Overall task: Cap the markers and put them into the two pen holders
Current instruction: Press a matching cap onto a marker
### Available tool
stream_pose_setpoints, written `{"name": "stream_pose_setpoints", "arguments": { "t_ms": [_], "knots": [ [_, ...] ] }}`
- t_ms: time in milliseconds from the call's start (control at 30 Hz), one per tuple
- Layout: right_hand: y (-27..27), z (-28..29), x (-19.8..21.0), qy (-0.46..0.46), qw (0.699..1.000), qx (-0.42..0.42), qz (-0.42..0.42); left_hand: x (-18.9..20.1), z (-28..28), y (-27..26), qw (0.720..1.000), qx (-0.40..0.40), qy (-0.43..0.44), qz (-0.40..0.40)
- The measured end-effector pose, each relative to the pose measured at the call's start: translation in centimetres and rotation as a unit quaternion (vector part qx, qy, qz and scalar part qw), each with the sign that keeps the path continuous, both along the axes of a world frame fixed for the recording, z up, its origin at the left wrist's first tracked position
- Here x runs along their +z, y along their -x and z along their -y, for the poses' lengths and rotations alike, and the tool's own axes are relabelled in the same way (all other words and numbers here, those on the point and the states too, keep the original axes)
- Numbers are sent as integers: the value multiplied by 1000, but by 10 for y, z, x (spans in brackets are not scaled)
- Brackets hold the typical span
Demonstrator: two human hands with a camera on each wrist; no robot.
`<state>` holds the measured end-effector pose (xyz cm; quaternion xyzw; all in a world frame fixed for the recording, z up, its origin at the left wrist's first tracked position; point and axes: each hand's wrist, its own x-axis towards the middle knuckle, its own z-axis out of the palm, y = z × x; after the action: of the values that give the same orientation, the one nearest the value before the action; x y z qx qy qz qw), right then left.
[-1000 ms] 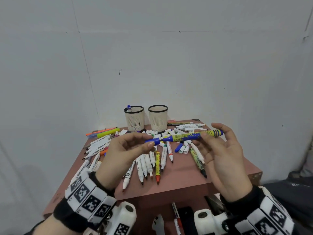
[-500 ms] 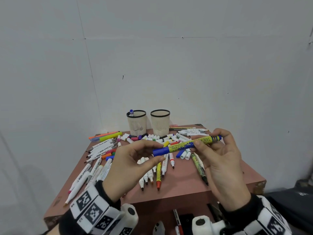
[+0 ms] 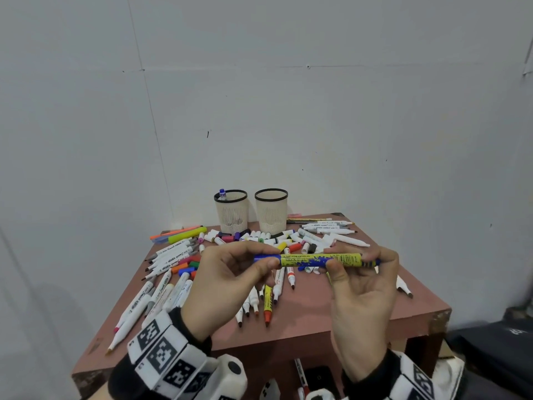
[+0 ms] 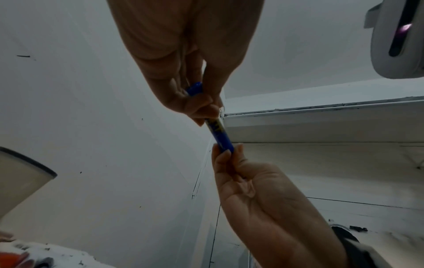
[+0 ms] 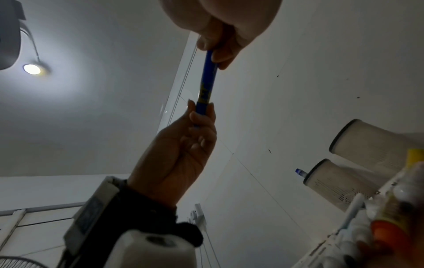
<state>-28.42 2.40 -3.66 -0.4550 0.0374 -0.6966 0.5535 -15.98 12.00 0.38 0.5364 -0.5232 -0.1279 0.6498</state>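
While pinching the blue cap (image 3: 266,258) end between thumb and curled fingers, left hand (image 3: 230,281) closed on one end of the blue-and-yellow marker (image 3: 320,260); right hand (image 3: 363,287) likewise closed round the barrel near its far end, thumb underneath. Marker held level in the air between the two hands, above the counter (image 3: 331,313), touching nothing else. Cap apparently pushed on, though whether fully seated cannot be told. Probably light, stiff and smooth plastic: easy to carry in a fingertip pinch, liable to slip only if gripped at the glossy label; best taken at mid-barrel for the drop, cap squeezed end-on first. Beyond the hands, many loose markers (image 3: 173,287) and scattered caps (image 3: 259,238) spread over the counter, most still uncapped. At the back, two mesh pen holders (image 3: 271,212) side by side, the left holder (image 3: 232,215) with one blue-tipped pen (image 3: 222,194) showing above its rim, the right one with nothing visible above its rim. Most of the task judged still ahead.
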Motion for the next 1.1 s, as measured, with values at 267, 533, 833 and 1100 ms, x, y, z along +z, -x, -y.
{"name": "stream_pose_setpoints", "arguments": {
  "t_ms": [267, 533, 833, 1100],
  "knots": [
    [-5, -3, 8, 108, 993, -33, -17, 2, 2, -5, 997, -11, -39, -63],
    [-8, 29, 39, 65, 984, 74, -147, 18, -4, -15, 998, 15, -45, -31],
    [1, 41, 78, 93, 978, 53, -180, 37, -4, -27, 991, 61, -79, 87],
    [-11, 37, 94, 174, 952, 55, -246, 66, 5, -16, 989, 28, -60, 135]
  ]
}}
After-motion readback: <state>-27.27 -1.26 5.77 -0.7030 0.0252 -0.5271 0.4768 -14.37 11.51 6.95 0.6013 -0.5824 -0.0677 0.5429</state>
